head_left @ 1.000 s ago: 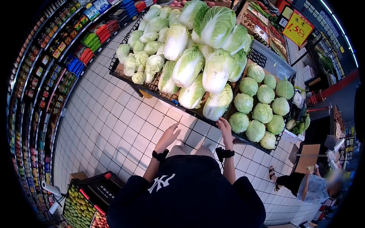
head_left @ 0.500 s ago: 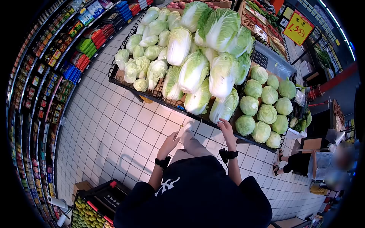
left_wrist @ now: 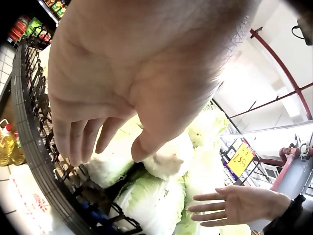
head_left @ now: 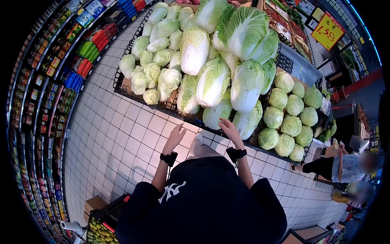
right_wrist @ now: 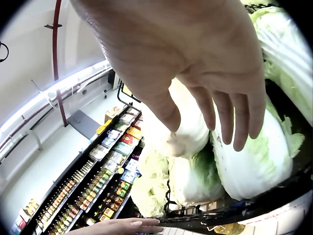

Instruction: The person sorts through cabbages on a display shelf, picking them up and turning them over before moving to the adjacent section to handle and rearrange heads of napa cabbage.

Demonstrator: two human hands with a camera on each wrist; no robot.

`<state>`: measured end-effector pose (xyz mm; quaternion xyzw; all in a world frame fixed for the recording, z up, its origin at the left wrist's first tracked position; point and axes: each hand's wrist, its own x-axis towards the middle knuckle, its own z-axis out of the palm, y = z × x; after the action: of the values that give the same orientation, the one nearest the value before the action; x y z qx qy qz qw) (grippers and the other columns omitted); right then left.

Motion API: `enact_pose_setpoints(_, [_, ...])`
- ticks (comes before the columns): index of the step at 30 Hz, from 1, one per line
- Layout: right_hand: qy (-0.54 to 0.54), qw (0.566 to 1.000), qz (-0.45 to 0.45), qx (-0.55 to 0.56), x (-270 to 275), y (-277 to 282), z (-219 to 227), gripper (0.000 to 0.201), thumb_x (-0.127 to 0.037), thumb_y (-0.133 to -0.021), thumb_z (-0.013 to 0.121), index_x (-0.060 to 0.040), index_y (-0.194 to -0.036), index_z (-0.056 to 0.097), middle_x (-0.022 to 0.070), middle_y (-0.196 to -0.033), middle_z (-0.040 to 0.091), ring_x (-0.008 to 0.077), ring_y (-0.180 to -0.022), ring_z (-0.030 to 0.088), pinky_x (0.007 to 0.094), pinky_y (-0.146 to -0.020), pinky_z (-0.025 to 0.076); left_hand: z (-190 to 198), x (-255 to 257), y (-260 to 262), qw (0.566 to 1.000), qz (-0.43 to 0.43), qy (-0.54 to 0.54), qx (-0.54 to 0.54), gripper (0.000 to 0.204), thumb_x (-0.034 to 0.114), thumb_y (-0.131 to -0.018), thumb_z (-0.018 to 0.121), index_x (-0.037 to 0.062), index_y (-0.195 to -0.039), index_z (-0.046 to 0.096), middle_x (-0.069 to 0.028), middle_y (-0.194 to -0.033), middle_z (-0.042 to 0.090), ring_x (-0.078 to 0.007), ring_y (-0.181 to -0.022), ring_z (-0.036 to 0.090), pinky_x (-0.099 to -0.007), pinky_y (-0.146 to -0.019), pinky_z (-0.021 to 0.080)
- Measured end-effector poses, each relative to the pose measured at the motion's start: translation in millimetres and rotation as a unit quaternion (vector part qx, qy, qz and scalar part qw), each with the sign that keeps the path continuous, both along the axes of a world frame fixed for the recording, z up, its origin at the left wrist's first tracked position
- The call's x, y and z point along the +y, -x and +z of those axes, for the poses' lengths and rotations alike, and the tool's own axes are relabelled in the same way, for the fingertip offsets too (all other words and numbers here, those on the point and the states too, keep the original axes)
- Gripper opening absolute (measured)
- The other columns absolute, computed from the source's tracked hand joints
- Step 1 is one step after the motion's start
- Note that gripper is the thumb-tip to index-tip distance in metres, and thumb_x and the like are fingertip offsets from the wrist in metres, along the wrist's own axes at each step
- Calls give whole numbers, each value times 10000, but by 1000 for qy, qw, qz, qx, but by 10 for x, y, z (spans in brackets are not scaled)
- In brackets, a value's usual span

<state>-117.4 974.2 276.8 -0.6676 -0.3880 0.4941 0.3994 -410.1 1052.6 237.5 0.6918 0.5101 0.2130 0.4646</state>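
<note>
Both hands hold nothing, fingers extended and loosely bent. In the head view my left hand (head_left: 174,136) hovers over the floor just before the rack's front edge. My right hand (head_left: 231,132) reaches to that edge, its fingertips overlapping the lower end of a front napa cabbage (head_left: 217,116). Another napa cabbage (head_left: 248,122) lies just right of those fingers. From the left wrist, the left palm (left_wrist: 112,73) faces the heap, thumb apart from the fingers. The right wrist view shows the right fingers (right_wrist: 239,122) in front of a white-stemmed napa cabbage (right_wrist: 249,161).
Small wrapped cabbages (head_left: 160,57) fill the rack's left end, round green cabbages (head_left: 291,125) its right. A black mesh rim (left_wrist: 29,122) borders the rack. Packaged-goods shelves (head_left: 48,93) line the left, fruit crates (head_left: 101,229) stand behind, and people (head_left: 345,166) stand at right.
The rack shifts rightward in the head view. My hands move forward, the right one leftward from the right front napa cabbage toward its left neighbour. A foot has stepped forward.
</note>
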Motion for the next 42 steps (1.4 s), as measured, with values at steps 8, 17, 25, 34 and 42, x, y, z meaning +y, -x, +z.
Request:
enact_pose_setpoints(8, [53,988,142,-38,637,195,-117,727,-445,-862,632,46,-1355,422,238,-1290,534,316,-1130,572,357,-952,450,-166,906,-21,1000,6,14,-11,516,311,-919,609,-55,-1269,506,-177,-1163,621,-244,-1076,598,-326,-904,463])
enact_pose_setpoints(17, [152,954,242,-95,1122,515,-435,1117,-639,-741,682,118,-1420,220,300,-1401,391,339,-1288,431,366,-1064,352,-265,1282,-206,1000,0,13,19,623,423,-859,636,-125,-1132,517,-298,-1114,586,-406,-1082,555,-421,-925,427])
enact_pose_setpoints(25, [38,997,46,-45,1363,797,-509,901,-516,-801,703,106,-1355,359,203,-1352,467,247,-1243,449,342,-1081,309,-197,1578,-311,981,-58,145,-114,648,404,-874,650,-100,-1239,466,-214,-1205,561,-244,-1116,543,-329,-970,417])
enact_pose_setpoints(34, [17,978,-121,167,1582,997,-769,793,-416,-781,769,79,-1311,450,144,-1287,532,195,-1155,516,304,-993,400,50,1792,-322,937,-141,293,-128,694,486,-903,594,-58,-1315,464,-120,-1244,566,-168,-1124,528,-303,-968,401])
enact_pose_setpoints(42, [12,959,-181,220,1600,983,-853,892,-441,-696,828,55,-1330,445,149,-1316,510,216,-1182,499,321,-1006,391,-345,1900,-376,906,-133,367,-163,751,578,-866,599,-87,-1210,542,-99,-1145,618,-145,-1011,570,-283,-860,431])
